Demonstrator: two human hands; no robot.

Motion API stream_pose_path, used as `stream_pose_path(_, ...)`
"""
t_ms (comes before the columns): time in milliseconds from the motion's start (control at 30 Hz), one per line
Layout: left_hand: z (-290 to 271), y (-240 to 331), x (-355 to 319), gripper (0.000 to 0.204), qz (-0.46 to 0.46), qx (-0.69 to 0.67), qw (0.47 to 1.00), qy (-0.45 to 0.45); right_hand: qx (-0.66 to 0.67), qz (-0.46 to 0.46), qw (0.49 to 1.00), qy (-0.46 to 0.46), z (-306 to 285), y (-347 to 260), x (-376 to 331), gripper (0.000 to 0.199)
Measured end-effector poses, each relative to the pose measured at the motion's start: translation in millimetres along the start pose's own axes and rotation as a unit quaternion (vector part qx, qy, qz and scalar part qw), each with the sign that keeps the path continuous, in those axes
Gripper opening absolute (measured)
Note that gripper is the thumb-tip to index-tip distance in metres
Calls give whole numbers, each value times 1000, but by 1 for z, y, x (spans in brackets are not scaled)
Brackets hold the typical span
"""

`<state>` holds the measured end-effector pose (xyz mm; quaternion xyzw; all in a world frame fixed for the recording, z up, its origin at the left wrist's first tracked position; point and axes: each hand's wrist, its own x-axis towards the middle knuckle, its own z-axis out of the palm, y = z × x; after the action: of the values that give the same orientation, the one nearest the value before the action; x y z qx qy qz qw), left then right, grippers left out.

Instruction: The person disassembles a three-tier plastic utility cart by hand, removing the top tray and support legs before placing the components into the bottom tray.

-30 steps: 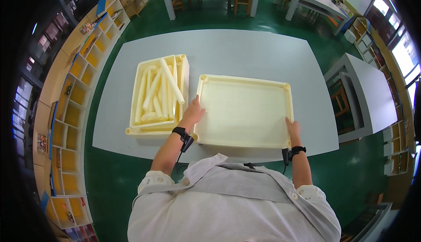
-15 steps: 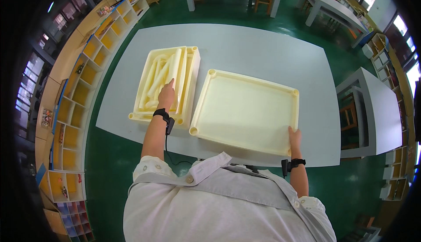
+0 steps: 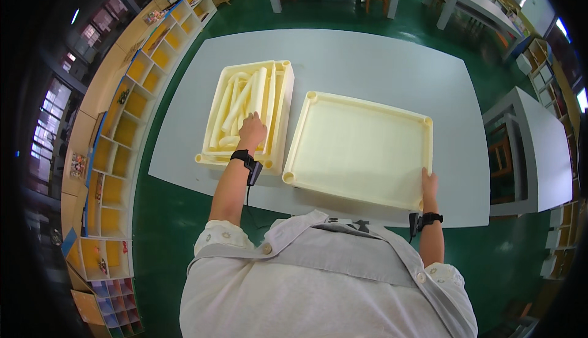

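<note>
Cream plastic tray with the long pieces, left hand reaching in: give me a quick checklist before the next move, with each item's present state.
1. Left hand inside the cream plastic tray of long cream pieces: ok, it lies on the pieces.
2. Fingers closed on a piece: cannot tell, the back of the hand hides them.
3. Large empty cream plastic tray has room: ok, nothing lies in it.
4. Right hand steadies the large tray: ok, at its near right corner.
5. Both trays fully on the grey table: not ok, the large tray's near edge appears to overhang slightly.
</note>
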<state>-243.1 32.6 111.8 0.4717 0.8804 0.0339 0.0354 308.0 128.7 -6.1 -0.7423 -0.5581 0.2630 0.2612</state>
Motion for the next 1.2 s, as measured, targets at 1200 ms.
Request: stream_pose_path(1200,-6,25,-126,43,-84,-712,657,-232,490,74,862,-104,-115,-2,-101,46)
